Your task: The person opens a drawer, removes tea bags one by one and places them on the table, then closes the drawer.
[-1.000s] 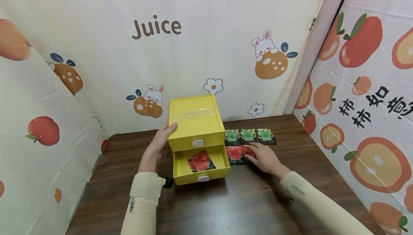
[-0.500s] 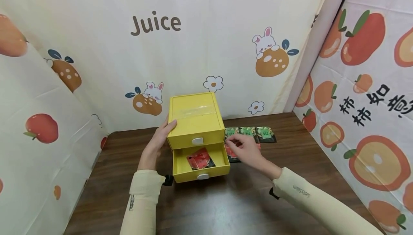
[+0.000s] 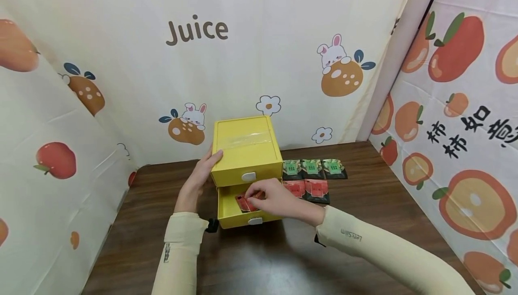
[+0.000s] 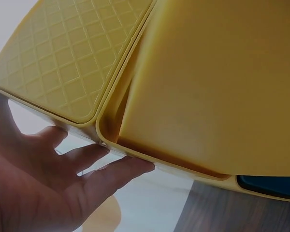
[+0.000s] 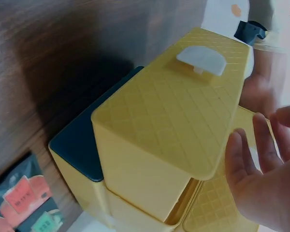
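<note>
A small yellow drawer box [image 3: 243, 144] stands on the table against the backdrop, its lower drawer [image 3: 238, 222] pulled out. My left hand [image 3: 199, 173] rests along the box's left side, thumb at the top edge; in the left wrist view its extended fingers [image 4: 121, 174] touch the side. Inside the drawer lies a red and black sachet [image 3: 242, 203]. Over it is my right hand [image 3: 277, 199], fingertips down at the sachet and covering part of it. In the right wrist view the right hand's thumb and fingers stand apart, with no sachet visible between them.
Right of the box lie two red sachets [image 3: 317, 189] side by side, with a row of three green sachets [image 3: 312, 168] behind them. The upper drawer [image 3: 226, 178] is closed. Patterned cloth walls border the brown table [image 3: 259, 263] at the back and sides.
My right hand has left the red sachets on the table and moved left over the open drawer, down to the sachet there. The left hand has stayed on the box.
</note>
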`<action>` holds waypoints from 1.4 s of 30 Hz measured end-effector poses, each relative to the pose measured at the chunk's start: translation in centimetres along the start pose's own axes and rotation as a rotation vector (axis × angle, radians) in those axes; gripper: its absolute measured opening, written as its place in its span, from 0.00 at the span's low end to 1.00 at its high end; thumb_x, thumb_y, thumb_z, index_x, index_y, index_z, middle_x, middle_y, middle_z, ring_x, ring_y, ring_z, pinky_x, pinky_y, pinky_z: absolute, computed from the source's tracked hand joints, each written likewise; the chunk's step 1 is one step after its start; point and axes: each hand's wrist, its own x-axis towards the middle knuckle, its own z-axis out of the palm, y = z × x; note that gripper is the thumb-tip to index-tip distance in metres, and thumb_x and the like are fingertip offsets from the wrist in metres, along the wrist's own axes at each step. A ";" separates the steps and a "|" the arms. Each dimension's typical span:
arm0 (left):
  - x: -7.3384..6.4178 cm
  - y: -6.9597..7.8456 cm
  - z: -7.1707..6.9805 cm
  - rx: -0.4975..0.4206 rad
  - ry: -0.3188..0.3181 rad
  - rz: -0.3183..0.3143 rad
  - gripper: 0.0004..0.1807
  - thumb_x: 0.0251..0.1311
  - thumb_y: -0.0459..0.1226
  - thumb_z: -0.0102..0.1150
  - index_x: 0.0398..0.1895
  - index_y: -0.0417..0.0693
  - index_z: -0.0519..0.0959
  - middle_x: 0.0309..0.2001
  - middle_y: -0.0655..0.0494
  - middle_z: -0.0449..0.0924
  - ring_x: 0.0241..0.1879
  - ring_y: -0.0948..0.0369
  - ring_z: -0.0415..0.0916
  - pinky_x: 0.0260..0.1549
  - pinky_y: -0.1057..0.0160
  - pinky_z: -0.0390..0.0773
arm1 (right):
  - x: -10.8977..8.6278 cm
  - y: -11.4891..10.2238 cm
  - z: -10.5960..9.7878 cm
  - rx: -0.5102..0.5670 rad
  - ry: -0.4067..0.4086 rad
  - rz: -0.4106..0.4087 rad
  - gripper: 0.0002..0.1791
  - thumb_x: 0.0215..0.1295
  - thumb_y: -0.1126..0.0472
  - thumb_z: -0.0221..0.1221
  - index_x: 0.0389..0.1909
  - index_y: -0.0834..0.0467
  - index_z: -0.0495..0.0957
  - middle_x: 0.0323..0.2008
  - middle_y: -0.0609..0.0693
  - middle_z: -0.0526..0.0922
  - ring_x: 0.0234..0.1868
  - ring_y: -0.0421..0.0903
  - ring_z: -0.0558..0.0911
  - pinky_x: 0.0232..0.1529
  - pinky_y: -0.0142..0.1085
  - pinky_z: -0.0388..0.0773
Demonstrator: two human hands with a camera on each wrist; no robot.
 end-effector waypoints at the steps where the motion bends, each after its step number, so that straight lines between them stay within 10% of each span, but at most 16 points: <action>1: 0.3 -0.3 -0.1 -0.003 0.006 -0.001 0.35 0.69 0.59 0.45 0.75 0.83 0.43 0.45 0.35 0.74 0.35 0.52 0.80 0.37 0.48 0.79 | 0.3 0.1 0.1 -0.028 -0.042 -0.001 0.05 0.66 0.64 0.62 0.40 0.57 0.85 0.35 0.45 0.84 0.33 0.38 0.78 0.36 0.31 0.77; 22: 0.8 -1.0 -0.1 -0.010 0.028 -0.002 0.36 0.64 0.63 0.49 0.73 0.89 0.46 0.49 0.33 0.72 0.39 0.50 0.79 0.39 0.47 0.79 | 3.7 2.9 0.4 -0.363 -0.504 -0.008 0.22 0.59 0.65 0.66 0.57 0.56 0.80 0.48 0.45 0.82 0.43 0.39 0.79 0.43 0.27 0.74; 30: -1.5 1.7 0.7 0.006 0.008 -0.018 0.36 0.72 0.55 0.44 0.77 0.75 0.41 0.44 0.36 0.74 0.36 0.53 0.79 0.37 0.50 0.79 | 4.0 3.8 0.6 -0.380 -0.553 -0.016 0.33 0.54 0.76 0.62 0.62 0.53 0.76 0.54 0.42 0.78 0.45 0.37 0.75 0.49 0.28 0.71; 36: -0.1 0.3 0.2 -0.001 0.007 -0.023 0.36 0.71 0.57 0.44 0.76 0.80 0.41 0.43 0.37 0.75 0.35 0.53 0.80 0.37 0.49 0.80 | 3.8 4.8 0.7 -0.437 -0.577 -0.073 0.33 0.60 0.72 0.62 0.66 0.51 0.72 0.63 0.43 0.72 0.61 0.36 0.69 0.63 0.34 0.63; 42: 0.6 -0.7 -0.1 0.003 0.039 -0.018 0.36 0.66 0.62 0.46 0.74 0.86 0.44 0.49 0.35 0.72 0.38 0.52 0.78 0.37 0.49 0.79 | 3.5 5.0 0.9 -0.424 -0.430 -0.180 0.26 0.63 0.75 0.53 0.59 0.53 0.79 0.54 0.42 0.80 0.54 0.33 0.75 0.55 0.28 0.70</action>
